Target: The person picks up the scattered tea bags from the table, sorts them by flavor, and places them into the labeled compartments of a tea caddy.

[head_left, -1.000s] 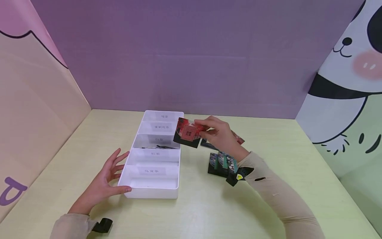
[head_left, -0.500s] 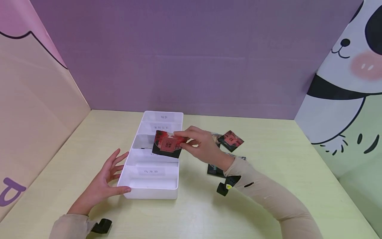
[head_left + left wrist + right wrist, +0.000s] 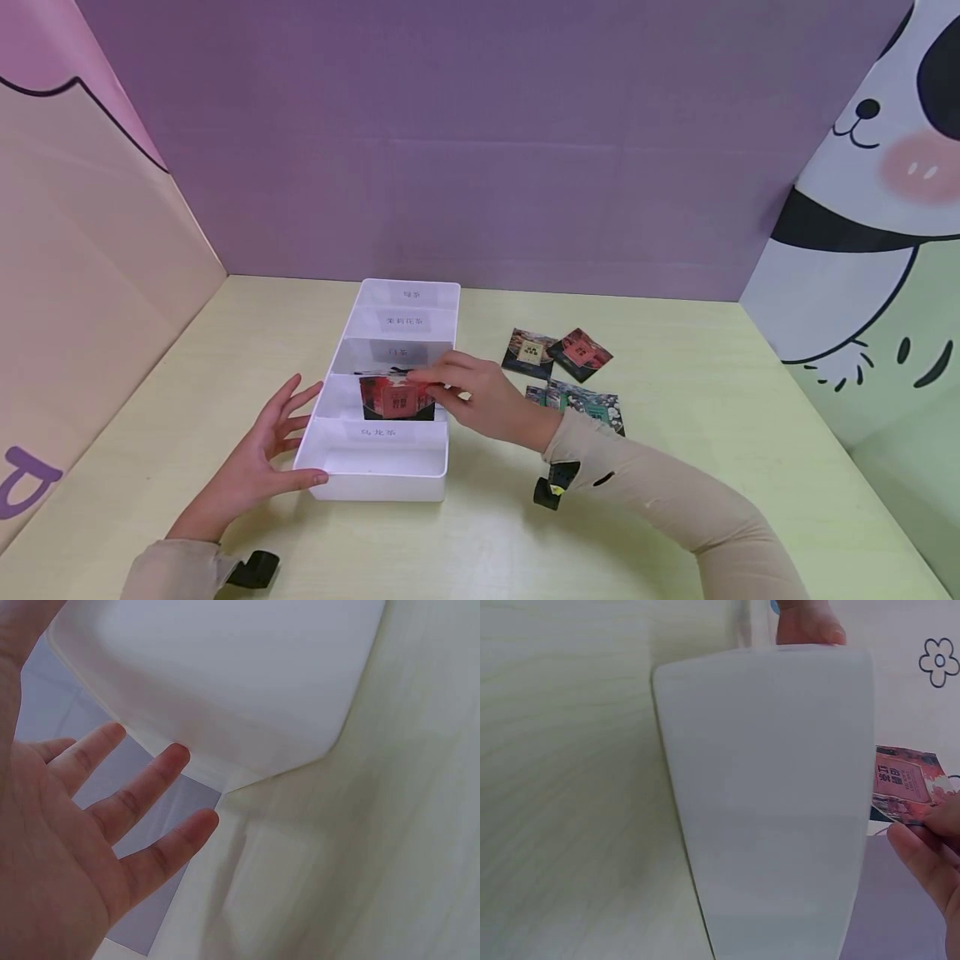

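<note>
My right hand (image 3: 491, 404) pinches the edge of a red and black tea sachet (image 3: 397, 398) between thumb and fingers. The sachet hangs at the second compartment from the front of a white divided box (image 3: 378, 487), covering that compartment's label. In the right wrist view, the red tea sachet (image 3: 904, 780) shows just above the box's rim. My left hand (image 3: 262, 458) is at the box's left front corner, its fingers spread and the thumb on the front rim. Dark sachet edges (image 3: 393, 371) show in the middle compartment.
Right of the box lie a dark sachet with a beige label (image 3: 528, 352), a red sachet (image 3: 581, 354) and several green-labelled sachets (image 3: 596, 407), partly overlapping. A purple wall (image 3: 487, 167) stands behind the table (image 3: 675, 400). The box's compartments carry printed labels.
My right hand has moved left and toward the front with the red tea sachet, from beside the box to its second compartment from the front. The left hand has stayed at the box.
</note>
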Motion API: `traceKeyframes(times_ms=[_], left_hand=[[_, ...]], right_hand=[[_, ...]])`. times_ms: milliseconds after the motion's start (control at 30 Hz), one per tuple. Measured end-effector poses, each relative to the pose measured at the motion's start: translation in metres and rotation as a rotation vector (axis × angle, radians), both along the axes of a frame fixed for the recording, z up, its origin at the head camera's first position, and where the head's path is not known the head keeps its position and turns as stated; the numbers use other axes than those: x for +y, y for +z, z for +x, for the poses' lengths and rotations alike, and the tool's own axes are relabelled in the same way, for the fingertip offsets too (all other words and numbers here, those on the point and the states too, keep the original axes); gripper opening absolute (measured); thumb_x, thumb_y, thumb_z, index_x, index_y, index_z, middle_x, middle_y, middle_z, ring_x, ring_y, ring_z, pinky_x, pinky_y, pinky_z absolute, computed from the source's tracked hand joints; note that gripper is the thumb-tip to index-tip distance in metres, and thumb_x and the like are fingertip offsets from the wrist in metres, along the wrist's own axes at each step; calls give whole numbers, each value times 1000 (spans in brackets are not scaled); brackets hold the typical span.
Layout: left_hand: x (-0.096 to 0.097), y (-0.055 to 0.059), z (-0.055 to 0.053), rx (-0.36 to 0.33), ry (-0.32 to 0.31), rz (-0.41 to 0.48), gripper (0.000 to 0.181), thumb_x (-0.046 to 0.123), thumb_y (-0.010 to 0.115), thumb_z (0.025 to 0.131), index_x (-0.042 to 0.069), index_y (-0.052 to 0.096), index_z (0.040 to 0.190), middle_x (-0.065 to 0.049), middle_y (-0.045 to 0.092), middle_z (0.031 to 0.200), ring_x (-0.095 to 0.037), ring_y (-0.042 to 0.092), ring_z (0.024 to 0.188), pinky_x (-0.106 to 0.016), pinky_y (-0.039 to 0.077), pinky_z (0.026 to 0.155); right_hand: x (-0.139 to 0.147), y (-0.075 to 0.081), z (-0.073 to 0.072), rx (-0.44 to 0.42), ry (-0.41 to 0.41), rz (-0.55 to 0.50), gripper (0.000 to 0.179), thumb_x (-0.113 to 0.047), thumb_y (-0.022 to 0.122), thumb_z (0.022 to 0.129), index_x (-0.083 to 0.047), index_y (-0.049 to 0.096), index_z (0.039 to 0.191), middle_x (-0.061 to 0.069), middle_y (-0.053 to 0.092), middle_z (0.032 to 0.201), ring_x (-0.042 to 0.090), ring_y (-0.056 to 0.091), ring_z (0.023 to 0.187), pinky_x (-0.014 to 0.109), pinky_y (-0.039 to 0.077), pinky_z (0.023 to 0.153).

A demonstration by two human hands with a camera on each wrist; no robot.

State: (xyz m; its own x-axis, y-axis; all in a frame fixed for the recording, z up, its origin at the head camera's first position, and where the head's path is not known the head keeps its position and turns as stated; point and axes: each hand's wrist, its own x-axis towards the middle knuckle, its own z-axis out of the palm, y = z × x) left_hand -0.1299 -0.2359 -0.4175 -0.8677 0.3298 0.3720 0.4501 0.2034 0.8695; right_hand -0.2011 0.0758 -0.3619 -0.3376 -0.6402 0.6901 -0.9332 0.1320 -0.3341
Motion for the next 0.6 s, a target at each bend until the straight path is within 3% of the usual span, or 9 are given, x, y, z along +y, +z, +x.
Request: traceKeyframes(times_ms=[133, 333, 600], left_hand=[[0, 0, 1, -2, -3, 4, 122, -19, 80, 67, 10, 8, 160, 19, 35, 154, 3, 52, 118, -11, 42, 91], [-1, 0, 0, 11, -18, 11, 122, -20, 79, 66, 11, 8, 160, 17, 35, 155, 2, 52, 119, -12, 42, 91], [-1, -1, -1, 26, -25, 10, 124, -21, 79, 65, 11, 7, 160, 16, 35, 156, 1, 53, 119, -11, 42, 91]], right_hand=[[-2, -4, 5, 23, 12, 32, 29, 10, 70, 85, 0, 72, 112, 8, 67, 97, 11, 57, 78, 14, 47, 66], [-4, -14, 8, 18, 35, 85, 25, 12, 67, 86, 0, 71, 107, 9, 70, 102, 15, 66, 93, 14, 49, 84], [-5, -19, 11, 115, -27, 134, 22, 9, 72, 83, -7, 74, 98, 0, 71, 91, 15, 64, 90, 23, 47, 91]])
